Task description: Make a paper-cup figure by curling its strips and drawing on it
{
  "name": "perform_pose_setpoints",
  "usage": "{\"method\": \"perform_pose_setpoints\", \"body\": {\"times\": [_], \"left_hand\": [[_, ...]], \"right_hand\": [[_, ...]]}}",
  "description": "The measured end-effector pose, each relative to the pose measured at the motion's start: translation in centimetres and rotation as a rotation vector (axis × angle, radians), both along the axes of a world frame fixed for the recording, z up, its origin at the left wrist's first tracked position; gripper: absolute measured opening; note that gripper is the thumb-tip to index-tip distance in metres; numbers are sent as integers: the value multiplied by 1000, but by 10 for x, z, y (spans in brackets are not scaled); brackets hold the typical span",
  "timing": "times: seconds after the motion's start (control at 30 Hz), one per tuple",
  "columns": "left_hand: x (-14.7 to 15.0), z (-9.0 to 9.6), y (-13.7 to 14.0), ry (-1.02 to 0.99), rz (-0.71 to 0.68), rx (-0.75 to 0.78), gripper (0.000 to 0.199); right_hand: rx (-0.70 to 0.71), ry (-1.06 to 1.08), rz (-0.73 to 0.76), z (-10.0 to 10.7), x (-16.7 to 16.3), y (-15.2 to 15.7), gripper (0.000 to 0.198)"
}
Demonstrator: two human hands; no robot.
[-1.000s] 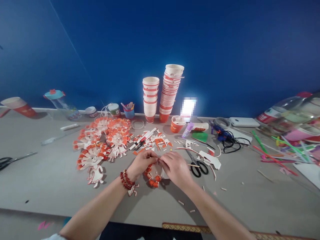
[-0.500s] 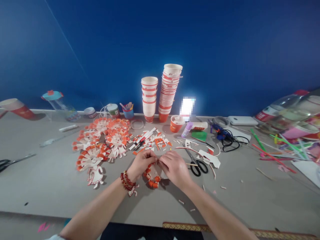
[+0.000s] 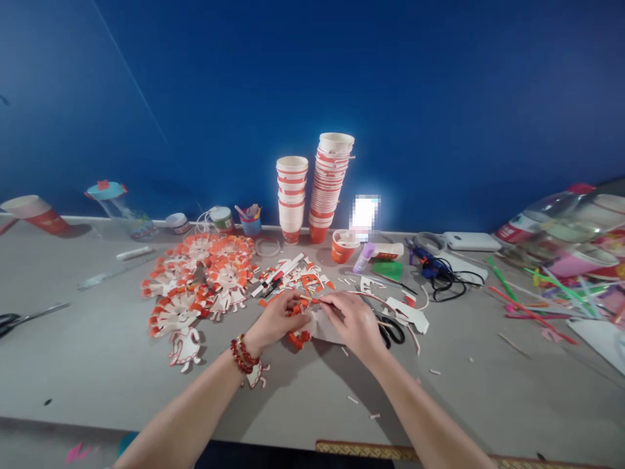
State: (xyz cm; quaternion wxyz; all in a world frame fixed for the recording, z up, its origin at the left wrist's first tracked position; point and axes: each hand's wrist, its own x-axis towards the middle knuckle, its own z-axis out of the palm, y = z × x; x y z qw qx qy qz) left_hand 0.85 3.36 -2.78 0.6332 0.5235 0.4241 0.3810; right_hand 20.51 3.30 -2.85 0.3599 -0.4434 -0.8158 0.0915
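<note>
1. One smooth blue wall rises behind the tall paper-cup stack.
2. A matte grey table spreads beneath that stack.
3. In front of the stack, the left hand and right hand are close together.
4. Under the left fingers, which grasp it, lies a paper cutout with curled orange strips.
5. Right fingers pinch a thin pale stick.

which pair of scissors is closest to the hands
The scissors beside the right hand, partly hidden behind it; the other pair lies far off at the picture's left edge.
</note>
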Motion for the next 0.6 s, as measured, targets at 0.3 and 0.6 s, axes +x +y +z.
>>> {"method": "perform_pose_setpoints", "body": {"times": [0.3, 0.6], "left_hand": [[-9, -13, 13, 46, 237, 41, 32], [1, -5, 2, 178, 79, 203, 30]], "right_hand": [[-71, -242, -11, 17, 35, 14, 23], [-258, -110, 5, 17, 8, -4, 48]]}}
